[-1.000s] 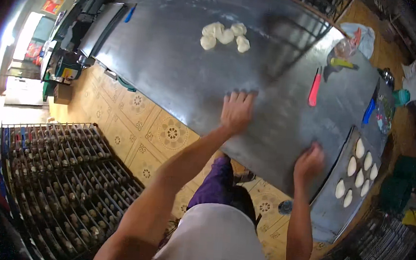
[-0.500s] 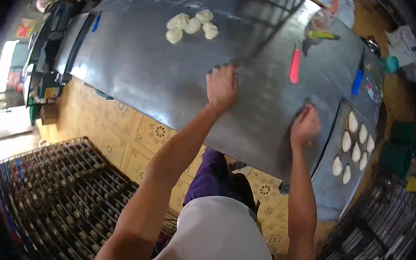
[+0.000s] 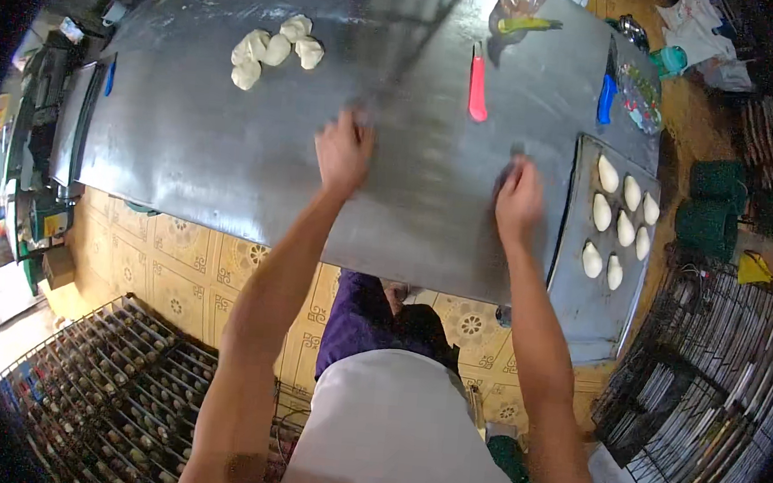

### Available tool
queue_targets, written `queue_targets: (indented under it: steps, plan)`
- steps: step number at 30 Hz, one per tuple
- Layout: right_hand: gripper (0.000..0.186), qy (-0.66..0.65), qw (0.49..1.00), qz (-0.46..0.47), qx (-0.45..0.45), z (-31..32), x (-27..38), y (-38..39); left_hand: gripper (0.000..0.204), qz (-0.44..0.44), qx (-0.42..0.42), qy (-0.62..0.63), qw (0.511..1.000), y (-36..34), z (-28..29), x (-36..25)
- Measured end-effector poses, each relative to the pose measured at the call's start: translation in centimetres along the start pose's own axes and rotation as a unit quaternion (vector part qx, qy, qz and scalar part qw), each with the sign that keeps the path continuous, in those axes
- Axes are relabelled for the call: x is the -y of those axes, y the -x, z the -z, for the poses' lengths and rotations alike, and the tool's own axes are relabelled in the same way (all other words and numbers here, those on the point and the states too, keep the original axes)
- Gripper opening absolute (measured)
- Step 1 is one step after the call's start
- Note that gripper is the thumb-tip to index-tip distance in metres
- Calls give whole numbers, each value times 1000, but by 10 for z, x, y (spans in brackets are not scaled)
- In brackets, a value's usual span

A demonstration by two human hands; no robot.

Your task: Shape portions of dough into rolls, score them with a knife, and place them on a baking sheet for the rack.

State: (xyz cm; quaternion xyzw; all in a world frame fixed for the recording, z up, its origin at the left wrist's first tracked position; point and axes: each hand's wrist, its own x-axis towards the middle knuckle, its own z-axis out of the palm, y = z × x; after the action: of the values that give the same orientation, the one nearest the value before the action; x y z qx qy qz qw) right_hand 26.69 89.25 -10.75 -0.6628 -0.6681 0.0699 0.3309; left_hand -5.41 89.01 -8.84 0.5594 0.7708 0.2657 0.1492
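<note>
My left hand [image 3: 343, 155] is just over the middle of the dark metal table [image 3: 212, 146], fingers loosely apart and tips blurred. Nothing shows in it. To its right, my right hand [image 3: 520, 202] is half curled near the tray's left edge; its fingertips are smeared, so what they hold, if anything, is hidden. The metal tray [image 3: 580, 325] at the table's right end carries several pale teardrop-shaped dough pieces [image 3: 625, 229]. Farther back on the left lies a cluster of dough lumps [image 3: 277, 49]. A red-handled knife [image 3: 478, 87] rests beyond and between my hands.
A yellow-green handled tool [image 3: 529, 24] and a blue-handled scraper [image 3: 606, 100] lie toward the back right. Wire racks [image 3: 113, 374] stand on the floor at left, with another metal rack [image 3: 721, 377] at right. Green bins [image 3: 713, 217] stand past the table's right end.
The whole view has swung to the right, so the table's things appear farther left. Both hands sit slightly nearer my body relative to the knife, the right one a little closer to the tray.
</note>
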Motion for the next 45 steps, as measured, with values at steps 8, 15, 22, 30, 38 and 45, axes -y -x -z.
queue_targets:
  steps: [8, 15, 22, 30, 38, 45]
  plan:
    - [16, 112, 991, 70, 0, 29, -18, -25, 44, -128, 4, -82, 988, -21, 4, 8]
    - [14, 7, 994, 96, 43, 30, -30, 9, 44, -122, 11, -78, 989, 29, -10, 36]
    - [17, 79, 993, 85, -7, 2, -18, -68, 38, -94, -41, -61, 993, -45, -12, -16]
    - [17, 104, 985, 115, 75, 24, -27, 4, 40, -155, 78, -32, 984, 22, -14, 33]
    - [18, -6, 999, 28, 30, -24, -21, -49, 27, -87, -19, -48, 995, -26, -33, 4]
    - [22, 148, 984, 95, -2, -9, -15, -73, 24, -145, -52, -51, 987, -55, -15, -39]
